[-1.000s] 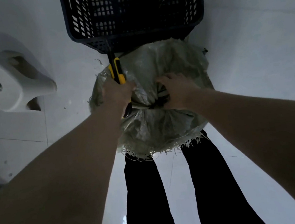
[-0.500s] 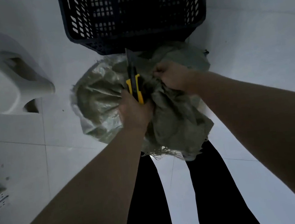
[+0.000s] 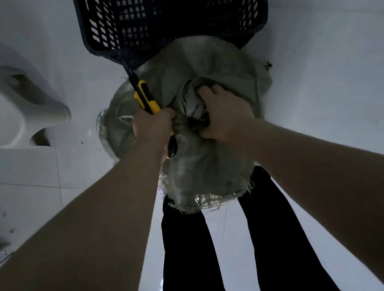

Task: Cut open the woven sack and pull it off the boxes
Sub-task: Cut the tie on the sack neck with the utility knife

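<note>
Regathering woven sack [image 3: 212, 162] between fists: right hand [image 3: 224, 114] bunching fabric again, left hand [image 3: 153, 128] clenching utility knife [image 3: 145, 98]; sack apparently off.

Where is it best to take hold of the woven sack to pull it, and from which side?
Probably at the gathered bunch near the middle of the woven sack, where the right hand already clutches it from above. There the cloth is folded thick, so it should give a firm grip, while the frayed lower edge looks loose and weak. The left hand is busy holding the utility knife.
</note>
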